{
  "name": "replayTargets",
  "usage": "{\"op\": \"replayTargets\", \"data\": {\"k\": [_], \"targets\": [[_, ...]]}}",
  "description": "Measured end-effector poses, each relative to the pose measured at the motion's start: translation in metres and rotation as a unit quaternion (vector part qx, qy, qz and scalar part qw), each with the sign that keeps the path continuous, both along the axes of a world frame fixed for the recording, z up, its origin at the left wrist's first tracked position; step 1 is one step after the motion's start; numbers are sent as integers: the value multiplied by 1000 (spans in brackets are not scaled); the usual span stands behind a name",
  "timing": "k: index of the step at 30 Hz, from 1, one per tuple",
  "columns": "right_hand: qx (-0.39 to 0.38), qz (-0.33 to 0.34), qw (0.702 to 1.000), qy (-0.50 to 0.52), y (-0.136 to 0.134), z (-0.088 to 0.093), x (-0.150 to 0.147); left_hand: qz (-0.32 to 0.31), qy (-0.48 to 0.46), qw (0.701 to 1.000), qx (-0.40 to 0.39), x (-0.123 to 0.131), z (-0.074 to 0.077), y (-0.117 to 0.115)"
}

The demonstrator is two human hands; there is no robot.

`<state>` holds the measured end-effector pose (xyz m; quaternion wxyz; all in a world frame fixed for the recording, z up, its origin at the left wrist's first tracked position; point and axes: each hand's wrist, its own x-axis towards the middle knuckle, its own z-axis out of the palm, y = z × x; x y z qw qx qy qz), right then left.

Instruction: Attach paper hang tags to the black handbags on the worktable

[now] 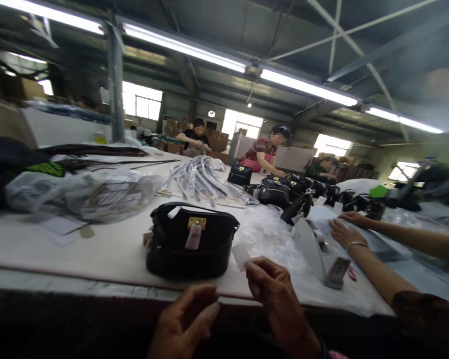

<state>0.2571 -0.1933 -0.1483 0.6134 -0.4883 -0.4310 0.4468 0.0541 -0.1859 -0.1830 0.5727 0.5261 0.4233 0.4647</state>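
Handbag [192,252] upright on table [108,254], lower centre of frame, left hand [185,321] at bottom centre, fingers curved and parted, empty, right hand [279,296] right of bottom centre, thumb and fingertips pinched on white slip [241,255] beside handbag.

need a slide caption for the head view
A black handbag with a gold clasp stands on a worktable, a pale slip pinched in the right hand, the left hand open.

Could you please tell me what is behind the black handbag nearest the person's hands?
Behind the black handbag, a fanned-out bundle of long straps lies on the table. The part of the table directly behind the handbag is covered from view.
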Motion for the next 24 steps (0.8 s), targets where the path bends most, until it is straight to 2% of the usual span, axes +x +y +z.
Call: {"op": "replayTargets", "data": {"k": [3,6,8,10,12,13,14,15,17,19,21,22,24], "targets": [[-24,36,995,93,-11,-27,-60,-22,-146,988,-37,12,5,0],[-45,51,992,106,-8,-48,-103,-15,-216,975,-53,-4,-1,3],[-47,91,993,54,-3,-52,-120,15,-230,971,-65,-24,-6,2],[-20,149,988,-43,1,-46,-126,51,-225,971,-66,-44,-9,2],[56,164,968,-183,5,-31,-124,83,-192,977,-51,-62,-11,4],[116,140,947,-264,8,-21,-122,93,-166,981,-42,-69,-11,7],[184,99,914,-349,11,-10,-121,98,-138,985,-34,-75,-10,10],[251,55,864,-433,15,2,-119,100,-109,989,-26,-80,-9,14],[355,2,730,-584,28,26,-121,90,-65,994,-8,-87,-6,23],[410,15,583,-701,44,46,-128,83,-33,996,20,-92,-1,32],[433,47,462,-773,63,59,-137,96,8,994,56,-97,4,40],[437,58,419,-794,71,63,-142,106,36,991,70,-100,7,44],[437,84,371,-815,85,67,-149,126,91,984,89,-105,11,52]]}}
